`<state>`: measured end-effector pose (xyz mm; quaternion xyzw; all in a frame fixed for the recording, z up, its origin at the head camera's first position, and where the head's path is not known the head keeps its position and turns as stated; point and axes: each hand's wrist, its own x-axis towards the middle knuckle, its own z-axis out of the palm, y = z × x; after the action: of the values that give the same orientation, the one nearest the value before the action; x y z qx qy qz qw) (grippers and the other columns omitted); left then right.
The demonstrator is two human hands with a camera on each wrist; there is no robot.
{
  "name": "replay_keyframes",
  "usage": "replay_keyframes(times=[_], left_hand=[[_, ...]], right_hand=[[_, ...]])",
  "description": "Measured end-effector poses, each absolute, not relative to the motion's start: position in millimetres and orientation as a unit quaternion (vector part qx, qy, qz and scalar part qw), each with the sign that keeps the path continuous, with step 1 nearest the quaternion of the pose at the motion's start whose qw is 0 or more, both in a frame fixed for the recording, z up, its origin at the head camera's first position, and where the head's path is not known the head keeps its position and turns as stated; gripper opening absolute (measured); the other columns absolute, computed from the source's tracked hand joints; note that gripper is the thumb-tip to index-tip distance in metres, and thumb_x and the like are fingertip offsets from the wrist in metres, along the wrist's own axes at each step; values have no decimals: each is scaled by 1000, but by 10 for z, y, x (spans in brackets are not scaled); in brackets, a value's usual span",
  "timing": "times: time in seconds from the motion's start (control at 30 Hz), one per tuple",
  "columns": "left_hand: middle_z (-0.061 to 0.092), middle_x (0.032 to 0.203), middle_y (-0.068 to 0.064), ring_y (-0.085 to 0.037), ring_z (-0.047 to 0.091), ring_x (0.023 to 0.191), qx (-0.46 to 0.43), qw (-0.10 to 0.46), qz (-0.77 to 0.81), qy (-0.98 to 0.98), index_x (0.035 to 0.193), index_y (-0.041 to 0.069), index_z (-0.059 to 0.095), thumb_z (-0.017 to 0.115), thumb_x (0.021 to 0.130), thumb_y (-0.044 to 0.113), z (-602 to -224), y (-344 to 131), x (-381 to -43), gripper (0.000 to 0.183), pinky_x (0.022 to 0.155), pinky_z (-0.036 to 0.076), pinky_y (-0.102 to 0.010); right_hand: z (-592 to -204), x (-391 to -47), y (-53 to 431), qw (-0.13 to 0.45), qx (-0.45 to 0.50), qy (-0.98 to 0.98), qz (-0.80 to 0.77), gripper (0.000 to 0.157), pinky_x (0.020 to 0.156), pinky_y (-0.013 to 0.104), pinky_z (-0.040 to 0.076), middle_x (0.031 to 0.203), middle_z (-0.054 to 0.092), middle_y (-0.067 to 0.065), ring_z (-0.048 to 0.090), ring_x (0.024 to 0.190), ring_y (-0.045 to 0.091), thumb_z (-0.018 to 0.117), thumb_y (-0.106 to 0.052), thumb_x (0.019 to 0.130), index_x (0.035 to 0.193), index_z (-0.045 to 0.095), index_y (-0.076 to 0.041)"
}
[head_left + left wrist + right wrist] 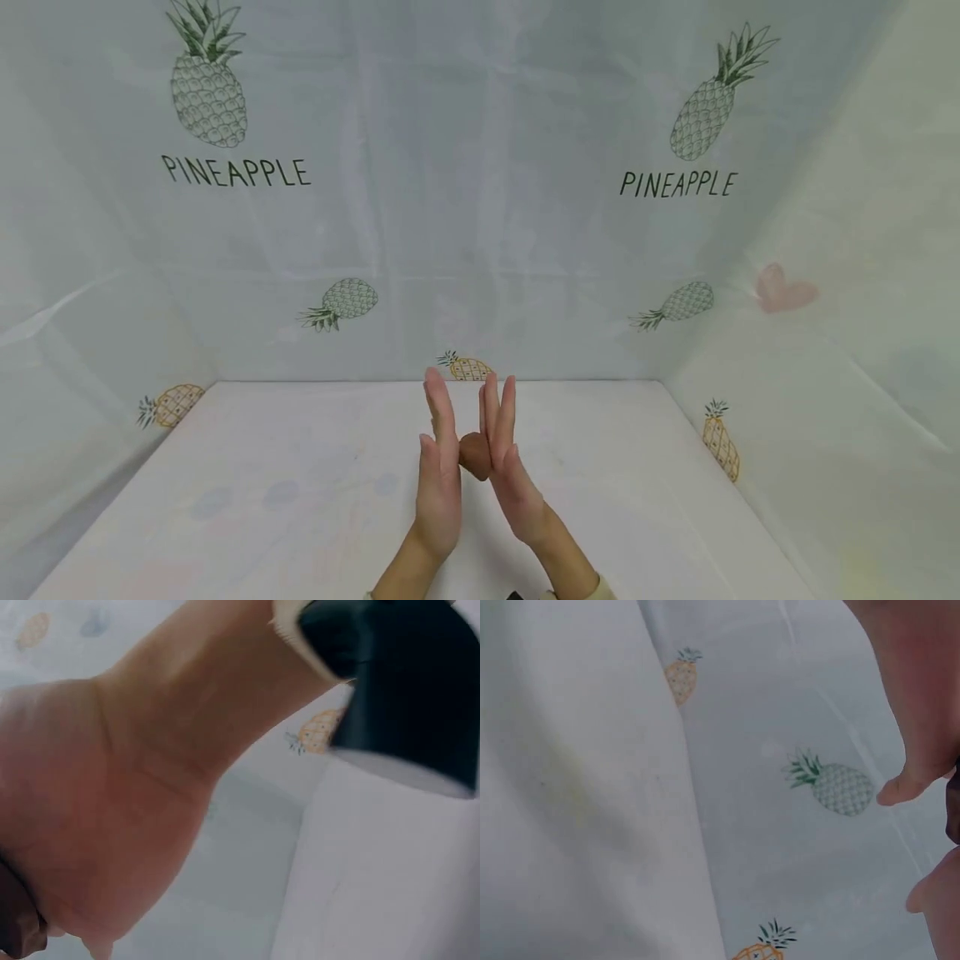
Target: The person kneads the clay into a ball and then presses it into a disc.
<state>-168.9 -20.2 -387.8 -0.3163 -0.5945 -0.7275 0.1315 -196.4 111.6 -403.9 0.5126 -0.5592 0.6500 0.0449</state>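
A brown lump of what looks like modelling clay [474,456] sits between my two palms, above the white table. My left hand [440,487] presses on its left side, fingers straight and pointing away from me. From the right, my right hand [513,477] presses against the lump, its fingers also extended and slightly spread. The left wrist view shows the left palm [97,802] large, with part of the lump [19,919] at the lower left edge. At the right edge of the right wrist view, a sliver of the lump [952,806] shows between the hands.
A white table [300,500] lies under the hands. Pale sheeting [465,208] printed with pineapples hangs behind it and along both sides. A black band-like piece [412,697] crosses the upper right of the left wrist view, by the forearm.
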Motion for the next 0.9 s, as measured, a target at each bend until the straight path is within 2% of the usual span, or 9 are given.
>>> replay_keyframes(times=[0.03, 0.1, 0.17, 0.23, 0.33, 0.4, 0.77, 0.83, 0.9], left_hand=[[35, 164, -6, -10, -24, 158, -302, 134, -729, -600, 167, 32, -21, -11, 109, 48, -3870, -221, -1697, 61, 117, -30, -60], [34, 164, -5, -11, -25, 158, -276, 146, -724, -615, 166, 34, -21, -9, 109, 51, -3854, -247, -1709, 61, 117, -32, -58], [53, 136, -10, -8, -29, 157, -249, 155, -719, -630, 166, 37, -21, -6, 109, 55, -3848, -265, -1722, 62, 117, -34, -55], [5, 176, 3, -6, -36, 154, -235, 153, -715, -641, 165, 39, -21, -3, 109, 57, -3867, -274, -1754, 62, 116, -36, -55], [7, 178, 2, -7, -35, 155, -223, 147, -707, -655, 165, 40, -19, 0, 110, 56, -3930, -265, -1801, 61, 114, -37, -57], [-25, 172, 18, -10, -33, 156, -225, 135, -700, -664, 166, 39, -18, 3, 111, 53, -3986, -242, -1819, 60, 114, -36, -60], [-24, 174, 14, -11, -30, 158, -319, 80, -680, -656, 167, 36, -17, 0, 113, 49, -4171, -34, -1743, 58, 116, -33, -62], [10, 176, 5, -10, -13, 162, -337, 69, -685, -642, 167, 35, -18, 0, 114, 46, -4185, 11, -1719, 57, 116, -32, -62], [44, 150, 2, -10, 18, 154, -346, 64, -691, -631, 167, 34, -19, 0, 114, 42, -4187, 40, -1691, 57, 117, -28, -65]], right_hand=[[-4054, -1957, 1089, 46, 516, -561, 646, 59, 125, 54, -23, 178, -18, 8, -17, 163, 23, -3, -36, 114, 157, -42, -26], [-4072, -1937, 1057, 51, 517, -565, 641, 61, 117, 62, -31, 178, -18, 10, -19, 163, 22, 0, -38, 115, 158, -41, -25], [-4069, -1907, 1040, 47, 508, -568, 646, 63, 110, 70, -31, 178, -16, 9, -18, 164, 21, 2, -43, 115, 158, -40, -27], [-4050, -1875, 1037, 39, 497, -564, 658, 62, 109, 71, -30, 172, -36, 4, -34, 157, 23, 2, -44, 115, 159, -39, -30], [-3999, -1864, 1051, 37, 489, -547, 678, 61, 112, 70, -29, 173, -33, 4, -32, 159, 26, 0, -44, 114, 159, -38, -32], [-3961, -1857, 1077, 34, 479, -537, 694, 60, 113, 69, -29, 174, -31, 2, -29, 159, 29, -1, -45, 113, 159, -38, -35], [-3877, -1892, 1275, 29, 377, -585, 717, 54, 114, 70, -28, 173, -28, -12, -31, 159, 25, -8, -50, 109, 156, -35, -51], [-3879, -1903, 1313, 33, 356, -590, 724, 54, 121, 68, -16, 173, -28, -13, -26, 159, 22, -9, -50, 108, 156, -34, -53], [-3882, -1909, 1336, 26, 337, -593, 730, 52, 127, 61, 4, 173, -28, -16, 9, 161, 26, -9, -52, 109, 155, -32, -57]])
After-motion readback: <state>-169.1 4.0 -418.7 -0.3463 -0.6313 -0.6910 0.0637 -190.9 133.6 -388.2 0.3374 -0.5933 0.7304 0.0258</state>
